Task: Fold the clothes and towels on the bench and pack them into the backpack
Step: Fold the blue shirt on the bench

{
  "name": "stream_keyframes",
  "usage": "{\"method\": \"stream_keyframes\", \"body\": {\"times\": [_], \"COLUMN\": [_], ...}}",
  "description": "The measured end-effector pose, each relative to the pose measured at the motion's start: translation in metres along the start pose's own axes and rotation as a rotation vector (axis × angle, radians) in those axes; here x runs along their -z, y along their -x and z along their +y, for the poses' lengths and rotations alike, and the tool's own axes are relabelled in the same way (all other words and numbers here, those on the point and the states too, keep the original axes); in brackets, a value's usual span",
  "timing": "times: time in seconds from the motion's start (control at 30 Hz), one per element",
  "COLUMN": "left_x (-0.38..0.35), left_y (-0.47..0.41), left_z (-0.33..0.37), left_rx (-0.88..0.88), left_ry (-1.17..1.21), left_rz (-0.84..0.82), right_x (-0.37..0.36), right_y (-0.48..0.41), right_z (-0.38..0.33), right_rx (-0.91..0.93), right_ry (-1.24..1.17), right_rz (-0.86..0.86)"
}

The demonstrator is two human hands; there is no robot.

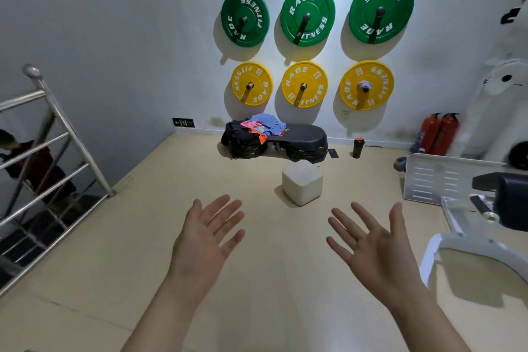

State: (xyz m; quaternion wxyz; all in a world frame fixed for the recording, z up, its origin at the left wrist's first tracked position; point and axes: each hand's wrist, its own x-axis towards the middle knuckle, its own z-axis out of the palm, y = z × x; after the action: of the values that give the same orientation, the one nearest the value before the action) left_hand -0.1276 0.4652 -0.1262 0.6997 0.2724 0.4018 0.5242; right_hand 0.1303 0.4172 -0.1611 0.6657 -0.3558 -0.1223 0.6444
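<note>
A low black bench [303,134] stands by the far wall. On its left end lies a heap of clothes and towels [265,124] in blue, pink and orange. A black backpack [238,134] slumps at the bench's left end, beside the heap. My left hand [207,240] and my right hand [374,246] are raised in front of me, palms up, fingers spread, holding nothing. Both are far from the bench.
A white cube stool [302,181] sits on the floor between me and the bench. A dark bottle [357,147] and a phone [333,153] lie right of the bench. A steel railing [54,151] is left; white gym equipment [471,208] is right.
</note>
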Motion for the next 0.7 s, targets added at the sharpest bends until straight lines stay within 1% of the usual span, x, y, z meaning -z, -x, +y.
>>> {"method": "stream_keyframes", "body": {"times": [0.07, 0.13, 0.23, 0.33, 0.4, 0.47, 0.53, 0.6, 0.7], "left_x": [0.000, 0.008, 0.025, 0.044, 0.059, 0.077, 0.094, 0.107, 0.115], "left_y": [-0.048, -0.095, -0.163, -0.237, -0.293, -0.353, -0.416, -0.479, -0.565], "left_z": [0.012, 0.026, 0.047, 0.071, 0.086, 0.103, 0.123, 0.147, 0.185], "left_rx": [-0.004, -0.006, -0.042, -0.074, -0.091, -0.106, -0.120, -0.131, -0.155], "left_ry": [0.010, -0.060, -0.191, -0.183, -0.198, -0.271, -0.365, -0.522, -0.717], "left_rz": [0.053, 0.121, 0.178, 0.220, 0.250, 0.240, 0.213, 0.173, 0.092], "right_x": [-0.018, -0.038, -0.067, -0.094, -0.112, -0.134, -0.158, -0.185, -0.229], "right_y": [-0.053, -0.104, -0.179, -0.258, -0.315, -0.374, -0.432, -0.483, -0.554], "right_z": [-0.004, -0.005, -0.006, -0.001, 0.007, 0.018, 0.030, 0.041, 0.045], "right_rx": [0.000, -0.001, -0.020, -0.048, -0.061, -0.059, -0.049, -0.034, -0.021], "right_ry": [-0.102, -0.127, -0.106, -0.054, 0.034, 0.129, 0.173, 0.222, 0.318], "right_rz": [0.026, 0.075, 0.103, 0.107, 0.133, 0.161, 0.192, 0.241, 0.258]}}
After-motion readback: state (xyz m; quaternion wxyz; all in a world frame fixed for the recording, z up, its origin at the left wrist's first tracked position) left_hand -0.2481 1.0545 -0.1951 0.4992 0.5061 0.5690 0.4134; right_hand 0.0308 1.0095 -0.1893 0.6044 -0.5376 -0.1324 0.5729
